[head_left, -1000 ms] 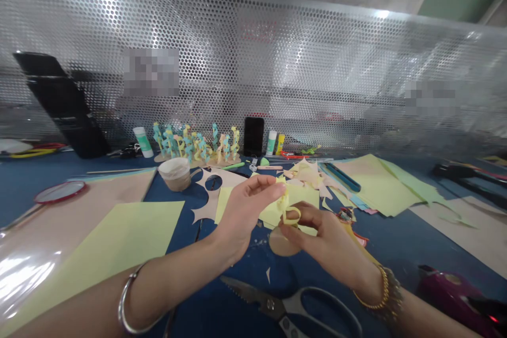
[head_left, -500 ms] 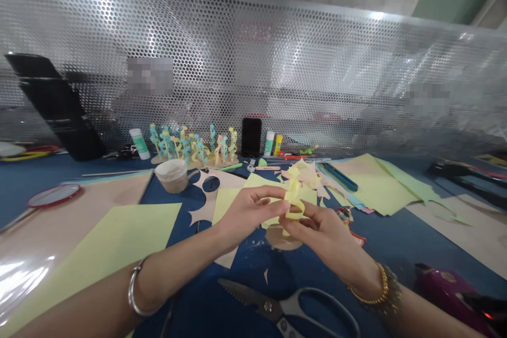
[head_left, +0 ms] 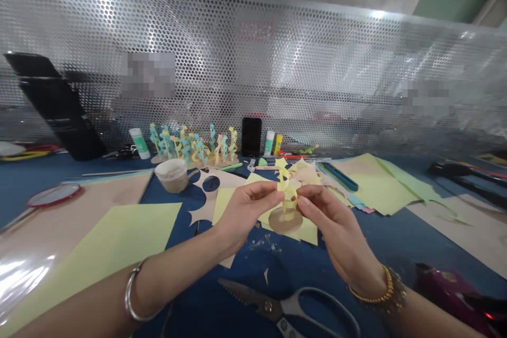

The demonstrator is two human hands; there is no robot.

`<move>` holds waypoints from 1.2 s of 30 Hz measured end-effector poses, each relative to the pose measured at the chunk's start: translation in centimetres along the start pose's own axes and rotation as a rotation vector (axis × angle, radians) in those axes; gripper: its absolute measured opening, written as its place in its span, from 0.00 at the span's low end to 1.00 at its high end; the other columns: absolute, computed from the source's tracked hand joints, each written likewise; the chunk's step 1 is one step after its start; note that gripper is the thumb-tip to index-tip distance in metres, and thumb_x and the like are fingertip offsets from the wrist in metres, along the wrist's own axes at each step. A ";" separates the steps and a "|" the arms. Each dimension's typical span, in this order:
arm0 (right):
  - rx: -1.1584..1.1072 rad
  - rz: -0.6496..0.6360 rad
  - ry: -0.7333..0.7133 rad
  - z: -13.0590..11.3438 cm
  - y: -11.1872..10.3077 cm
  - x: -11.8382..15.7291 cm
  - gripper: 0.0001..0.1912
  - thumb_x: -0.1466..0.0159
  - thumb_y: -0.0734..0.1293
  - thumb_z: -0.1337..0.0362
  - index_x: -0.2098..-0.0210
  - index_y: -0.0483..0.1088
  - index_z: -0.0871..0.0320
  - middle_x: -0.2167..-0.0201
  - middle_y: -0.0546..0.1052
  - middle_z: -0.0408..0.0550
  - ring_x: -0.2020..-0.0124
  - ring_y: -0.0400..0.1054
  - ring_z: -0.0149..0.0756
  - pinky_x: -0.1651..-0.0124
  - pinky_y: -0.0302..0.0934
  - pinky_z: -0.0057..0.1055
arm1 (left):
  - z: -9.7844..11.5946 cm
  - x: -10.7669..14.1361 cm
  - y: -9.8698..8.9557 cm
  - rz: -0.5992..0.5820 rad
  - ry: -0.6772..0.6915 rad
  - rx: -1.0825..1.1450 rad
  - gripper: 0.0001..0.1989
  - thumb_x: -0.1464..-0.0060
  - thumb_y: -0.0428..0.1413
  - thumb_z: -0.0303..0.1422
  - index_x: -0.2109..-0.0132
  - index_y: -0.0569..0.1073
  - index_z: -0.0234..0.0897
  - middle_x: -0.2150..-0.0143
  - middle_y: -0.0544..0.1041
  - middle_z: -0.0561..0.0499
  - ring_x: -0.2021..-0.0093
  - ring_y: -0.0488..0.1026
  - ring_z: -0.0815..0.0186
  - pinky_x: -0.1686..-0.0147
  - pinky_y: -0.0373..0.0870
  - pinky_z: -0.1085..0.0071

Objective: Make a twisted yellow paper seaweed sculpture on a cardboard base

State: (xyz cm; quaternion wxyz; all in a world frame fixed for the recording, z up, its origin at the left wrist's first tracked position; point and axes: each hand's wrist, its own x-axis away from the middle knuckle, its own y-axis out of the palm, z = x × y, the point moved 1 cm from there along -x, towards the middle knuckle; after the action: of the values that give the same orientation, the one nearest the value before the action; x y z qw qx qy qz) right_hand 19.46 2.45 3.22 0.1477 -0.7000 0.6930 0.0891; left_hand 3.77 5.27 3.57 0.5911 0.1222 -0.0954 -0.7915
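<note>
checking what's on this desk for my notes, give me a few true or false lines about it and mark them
1. The left hand wears a silver bangle. True.
2. Both hands pinch the yellow paper curl, above a tan paper disc. True.
3. The right hand holds scissors. False: it is at the curl, and the scissors lie on the blue tabletop.
4. The black phone lies flat beside the scissors. False: the phone stands upright at the back, near the metal mesh panel.
5. A cup sits to the right of the hands. False: the cup is to their left.
</note>
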 end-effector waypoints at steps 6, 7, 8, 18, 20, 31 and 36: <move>-0.002 -0.021 0.083 0.1 0.1 -0.1 0.10 0.42 0.68 0.56 0.66 0.68 0.56 0.69 0.71 0.43 0.67 0.65 0.31 0.65 0.62 0.28 | 0.3 0.3 0.4 -0.025 0.013 0.000 0.07 0.53 0.63 0.33 0.65 0.80 0.36 0.65 0.80 0.48 0.64 0.73 0.65 0.60 0.65 0.69; -0.002 -0.027 0.096 0.1 0.1 -0.1 0.11 0.42 0.68 0.56 0.66 0.68 0.56 0.69 0.71 0.43 0.68 0.65 0.31 0.66 0.62 0.27 | 0.3 0.3 0.4 -0.031 0.017 -0.005 0.08 0.53 0.63 0.34 0.65 0.80 0.36 0.64 0.80 0.48 0.63 0.73 0.65 0.59 0.66 0.69; -0.001 -0.035 0.109 0.1 0.2 0.0 0.11 0.43 0.68 0.56 0.67 0.68 0.57 0.70 0.71 0.43 0.68 0.65 0.30 0.67 0.62 0.27 | 0.3 0.4 0.5 -0.038 0.019 -0.012 0.08 0.53 0.63 0.34 0.64 0.80 0.37 0.63 0.80 0.48 0.63 0.73 0.64 0.59 0.66 0.69; 0.001 -0.056 0.193 0.0 0.2 0.0 0.14 0.44 0.68 0.53 0.69 0.70 0.59 0.72 0.73 0.45 0.71 0.66 0.31 0.67 0.62 0.29 | 0.3 0.8 0.6 -0.014 -0.009 -0.046 0.07 0.56 0.64 0.33 0.66 0.79 0.37 0.67 0.79 0.50 0.66 0.72 0.66 0.62 0.66 0.71; -0.021 -0.062 0.192 0.0 0.2 0.0 0.14 0.44 0.68 0.54 0.69 0.70 0.59 0.71 0.73 0.45 0.70 0.67 0.31 0.67 0.63 0.29 | 0.6 0.9 0.8 -0.027 -0.025 -0.058 0.09 0.57 0.65 0.31 0.64 0.79 0.36 0.67 0.79 0.48 0.66 0.72 0.65 0.64 0.66 0.70; -0.014 -0.099 0.159 -0.3 0.2 0.0 0.13 0.43 0.69 0.55 0.63 0.70 0.57 0.63 0.74 0.47 0.60 0.68 0.36 0.57 0.63 0.32 | 0.3 0.2 0.2 0.124 0.053 -0.043 0.07 0.58 0.65 0.31 0.67 0.78 0.37 0.69 0.78 0.53 0.66 0.72 0.68 0.61 0.66 0.71; -0.075 -0.187 0.214 -0.4 0.4 0.0 0.12 0.41 0.67 0.55 0.65 0.70 0.58 0.66 0.77 0.47 0.63 0.72 0.36 0.56 0.65 0.33 | 0.6 0.3 0.2 0.132 0.045 -0.039 0.08 0.57 0.65 0.30 0.66 0.78 0.37 0.68 0.78 0.53 0.66 0.72 0.69 0.61 0.67 0.72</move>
State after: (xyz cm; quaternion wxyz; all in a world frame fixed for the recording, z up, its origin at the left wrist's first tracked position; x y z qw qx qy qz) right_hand 19.07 2.30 3.59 0.0545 -0.7720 0.6328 0.0255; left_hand 3.70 4.92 4.16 0.6462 0.1220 -0.0747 -0.7496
